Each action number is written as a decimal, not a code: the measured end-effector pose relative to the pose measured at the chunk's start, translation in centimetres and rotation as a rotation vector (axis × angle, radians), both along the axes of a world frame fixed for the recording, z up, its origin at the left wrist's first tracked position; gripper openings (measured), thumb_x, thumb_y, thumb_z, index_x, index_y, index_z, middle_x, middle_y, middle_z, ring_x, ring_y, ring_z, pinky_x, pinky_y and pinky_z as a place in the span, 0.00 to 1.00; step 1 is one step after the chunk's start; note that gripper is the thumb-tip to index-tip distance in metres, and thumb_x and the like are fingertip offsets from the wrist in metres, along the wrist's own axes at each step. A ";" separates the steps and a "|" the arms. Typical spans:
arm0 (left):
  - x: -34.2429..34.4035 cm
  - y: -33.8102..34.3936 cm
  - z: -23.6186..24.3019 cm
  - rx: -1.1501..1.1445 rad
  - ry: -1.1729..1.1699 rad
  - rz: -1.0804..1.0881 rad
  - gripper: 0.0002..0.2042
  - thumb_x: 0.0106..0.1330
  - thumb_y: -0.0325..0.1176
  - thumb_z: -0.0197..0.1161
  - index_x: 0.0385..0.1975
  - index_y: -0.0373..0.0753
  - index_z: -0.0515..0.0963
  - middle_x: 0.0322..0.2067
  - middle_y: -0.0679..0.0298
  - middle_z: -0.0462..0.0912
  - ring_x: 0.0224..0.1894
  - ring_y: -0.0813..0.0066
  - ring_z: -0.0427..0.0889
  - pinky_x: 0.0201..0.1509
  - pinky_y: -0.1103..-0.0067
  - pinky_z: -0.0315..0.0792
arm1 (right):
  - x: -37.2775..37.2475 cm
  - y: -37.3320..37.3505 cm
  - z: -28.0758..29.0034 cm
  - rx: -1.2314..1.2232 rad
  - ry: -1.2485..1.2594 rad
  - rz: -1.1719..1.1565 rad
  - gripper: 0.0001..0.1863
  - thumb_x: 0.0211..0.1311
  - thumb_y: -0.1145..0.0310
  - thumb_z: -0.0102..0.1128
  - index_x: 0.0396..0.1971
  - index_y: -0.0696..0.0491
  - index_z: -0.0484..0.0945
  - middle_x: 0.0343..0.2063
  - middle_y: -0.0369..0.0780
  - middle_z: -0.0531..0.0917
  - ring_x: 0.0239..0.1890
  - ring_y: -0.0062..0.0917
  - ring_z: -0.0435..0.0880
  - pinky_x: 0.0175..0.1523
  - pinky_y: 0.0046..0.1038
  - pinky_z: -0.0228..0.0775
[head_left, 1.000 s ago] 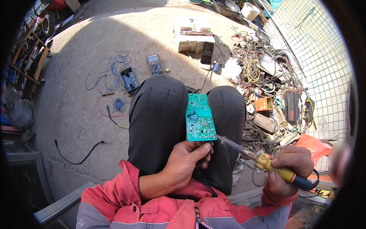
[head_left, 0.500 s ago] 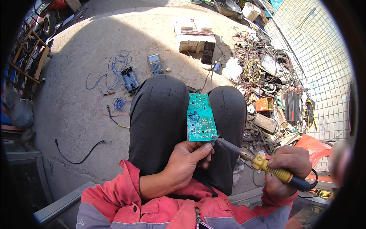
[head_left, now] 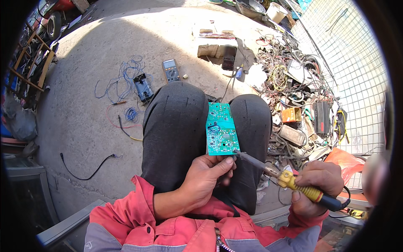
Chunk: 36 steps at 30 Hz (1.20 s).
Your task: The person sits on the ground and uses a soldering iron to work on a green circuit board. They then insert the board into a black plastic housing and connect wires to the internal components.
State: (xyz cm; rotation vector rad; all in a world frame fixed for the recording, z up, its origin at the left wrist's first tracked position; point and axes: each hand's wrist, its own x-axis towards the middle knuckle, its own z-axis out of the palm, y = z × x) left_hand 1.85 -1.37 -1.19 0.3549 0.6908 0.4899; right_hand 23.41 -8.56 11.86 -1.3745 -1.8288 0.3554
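Note:
Between my knees is a green circuit board [head_left: 219,136], populated with small components and a dark looped wire. My left hand [head_left: 197,182] grips it at the bottom edge, thumb up and fingers curled beneath, partly hidden. My right hand [head_left: 315,185] is closed round the yellow handle of a soldering iron [head_left: 287,178] with a black end and cord. Its long metal shaft slants up-left, and the tip is at the board's lower right corner, apparently touching it. My legs [head_left: 170,126] in dark trousers are on either side of the board.
On the concrete lie a multimeter [head_left: 171,72], an open blue-grey case [head_left: 143,88], tangled leads and a black cable [head_left: 86,178]. A phone [head_left: 228,59] leans by a pale block. A heap of wires and parts [head_left: 285,80] borders a wire mesh panel [head_left: 348,84] at right; wooden frames [head_left: 33,63] stand at left.
Over the last second the iron and my right hand have shifted very slightly left, the tip settling at the board's corner. The board has barely moved.

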 end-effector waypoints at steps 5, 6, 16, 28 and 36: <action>0.1 0.0 0.2 -0.004 0.007 0.006 0.07 0.70 0.32 0.61 0.40 0.35 0.79 0.33 0.65 0.81 0.32 0.79 0.77 0.33 0.82 0.70 | 0.3 -0.6 0.0 0.049 -0.001 -0.052 0.13 0.35 0.68 0.68 0.26 0.54 0.80 0.15 0.39 0.79 0.12 0.24 0.76 0.18 0.23 0.65; 0.1 -0.1 0.1 -0.001 0.005 0.007 0.07 0.69 0.32 0.61 0.40 0.35 0.79 0.33 0.65 0.81 0.32 0.79 0.77 0.33 0.82 0.70 | 0.3 -0.6 0.0 0.045 -0.004 -0.053 0.13 0.35 0.68 0.68 0.26 0.54 0.80 0.15 0.39 0.79 0.13 0.24 0.76 0.18 0.23 0.65; 0.0 0.0 0.1 -0.005 -0.009 0.009 0.07 0.69 0.33 0.62 0.39 0.35 0.78 0.33 0.66 0.80 0.33 0.79 0.77 0.33 0.81 0.70 | 0.6 -1.4 0.0 0.099 0.040 -0.158 0.15 0.42 0.62 0.71 0.25 0.56 0.78 0.17 0.40 0.79 0.16 0.25 0.76 0.21 0.22 0.66; 0.1 0.0 0.0 0.007 0.007 0.009 0.07 0.69 0.32 0.62 0.38 0.35 0.78 0.34 0.65 0.80 0.33 0.78 0.77 0.34 0.80 0.70 | 1.5 -3.0 -0.5 0.176 0.158 -0.346 0.18 0.46 0.60 0.71 0.27 0.58 0.75 0.18 0.40 0.76 0.18 0.22 0.73 0.24 0.21 0.60; 0.1 0.0 0.1 0.016 0.006 0.008 0.07 0.69 0.32 0.62 0.38 0.35 0.78 0.33 0.65 0.80 0.33 0.77 0.77 0.34 0.80 0.70 | 2.9 -4.3 -0.5 0.190 0.209 -0.383 0.17 0.49 0.63 0.68 0.30 0.60 0.73 0.20 0.40 0.73 0.20 0.20 0.68 0.27 0.20 0.56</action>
